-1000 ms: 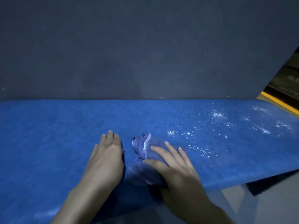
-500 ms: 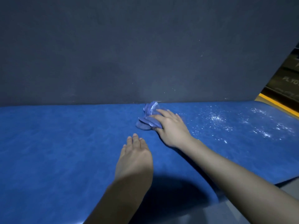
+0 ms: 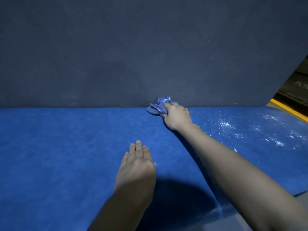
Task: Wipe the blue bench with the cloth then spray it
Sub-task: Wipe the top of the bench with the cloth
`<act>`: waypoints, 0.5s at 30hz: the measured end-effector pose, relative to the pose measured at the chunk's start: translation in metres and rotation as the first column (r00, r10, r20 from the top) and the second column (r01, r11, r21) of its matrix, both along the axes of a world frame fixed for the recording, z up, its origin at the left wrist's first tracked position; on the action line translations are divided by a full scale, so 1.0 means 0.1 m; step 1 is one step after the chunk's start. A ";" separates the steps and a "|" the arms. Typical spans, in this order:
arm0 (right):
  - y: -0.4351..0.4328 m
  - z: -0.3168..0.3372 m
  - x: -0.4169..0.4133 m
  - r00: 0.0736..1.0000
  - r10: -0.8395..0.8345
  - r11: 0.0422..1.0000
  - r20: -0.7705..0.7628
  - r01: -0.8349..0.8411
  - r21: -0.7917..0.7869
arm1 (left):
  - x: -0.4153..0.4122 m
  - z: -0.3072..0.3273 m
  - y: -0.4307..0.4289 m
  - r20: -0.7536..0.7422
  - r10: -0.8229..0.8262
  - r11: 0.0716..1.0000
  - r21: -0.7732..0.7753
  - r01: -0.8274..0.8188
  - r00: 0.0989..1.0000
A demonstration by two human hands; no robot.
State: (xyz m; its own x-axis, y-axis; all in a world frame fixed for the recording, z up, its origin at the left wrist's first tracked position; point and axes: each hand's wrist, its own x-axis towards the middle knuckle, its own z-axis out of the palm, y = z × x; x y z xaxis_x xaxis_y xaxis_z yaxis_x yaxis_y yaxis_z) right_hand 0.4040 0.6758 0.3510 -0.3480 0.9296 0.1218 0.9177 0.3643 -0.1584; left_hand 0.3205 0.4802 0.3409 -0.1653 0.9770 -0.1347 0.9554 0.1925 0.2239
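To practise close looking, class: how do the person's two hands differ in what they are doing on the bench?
The right hand grips the bunched cloth; the left hand holds nothing. The right hand reaches far, to the dark wall; the left hand lies flat nearer the front edge, fingers together. Both rest on the blue bench.

Lettering: faint pale capitals "PLY", cut off by the frame edge, on a dark panel [image 3: 298, 85] at far right.

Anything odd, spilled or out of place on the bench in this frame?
Yes: white glistening specks, droplets or residue, are scattered over the right part of the blue bench, still unwiped. The right hand presses the cloth at the back edge; the left hand rests flat.
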 end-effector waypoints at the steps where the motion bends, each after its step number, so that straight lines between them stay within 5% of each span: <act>1: -0.04 0.00 0.02 1.000 0.002 1.000 -0.001 -0.002 0.000 | 0.00 0.00 0.00 0.001 0.000 1.000 0.001 0.000 1.000; 15: -1.50 -0.10 0.63 0.995 0.097 0.995 -0.012 -0.097 -0.001 | 0.21 0.13 0.07 -0.117 0.103 0.995 -0.003 -0.104 0.988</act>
State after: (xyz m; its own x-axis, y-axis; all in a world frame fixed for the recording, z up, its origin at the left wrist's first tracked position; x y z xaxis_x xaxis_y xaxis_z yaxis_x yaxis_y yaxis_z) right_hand 0.4675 0.5261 0.3407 -0.4346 0.8919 0.1250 0.8762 0.4509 -0.1703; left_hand 0.3419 0.4868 0.3536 -0.2805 0.9526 -0.1178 0.9497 0.2932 0.1100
